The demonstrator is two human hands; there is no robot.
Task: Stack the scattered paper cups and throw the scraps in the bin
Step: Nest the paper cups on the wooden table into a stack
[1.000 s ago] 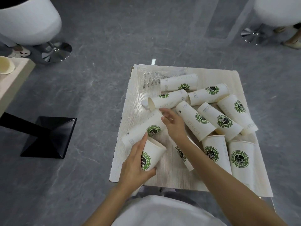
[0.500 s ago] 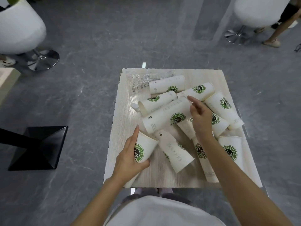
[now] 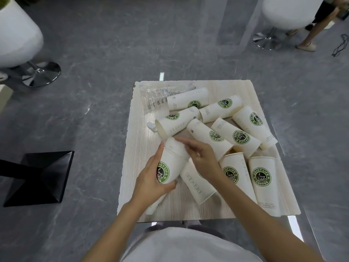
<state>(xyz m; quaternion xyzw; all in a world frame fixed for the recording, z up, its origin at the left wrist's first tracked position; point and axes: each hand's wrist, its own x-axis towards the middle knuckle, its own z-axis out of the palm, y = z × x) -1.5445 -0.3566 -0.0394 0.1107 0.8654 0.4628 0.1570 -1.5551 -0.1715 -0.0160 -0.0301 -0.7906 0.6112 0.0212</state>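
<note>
The left hand [image 3: 151,181] wraps the logo cup [image 3: 170,167], tilted above the table [image 3: 139,140]; the right hand [image 3: 203,156] pinches a second cup [image 3: 174,146] lodged in its mouth. Just right of and beyond that logo cup crowd fallen cups [image 3: 236,137], with clear plastic wrap [image 3: 156,97] farther beyond.

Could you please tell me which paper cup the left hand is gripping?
The tilted cup at the table's near left; the right hand fits another cup into it. The rest lie flat.
</note>
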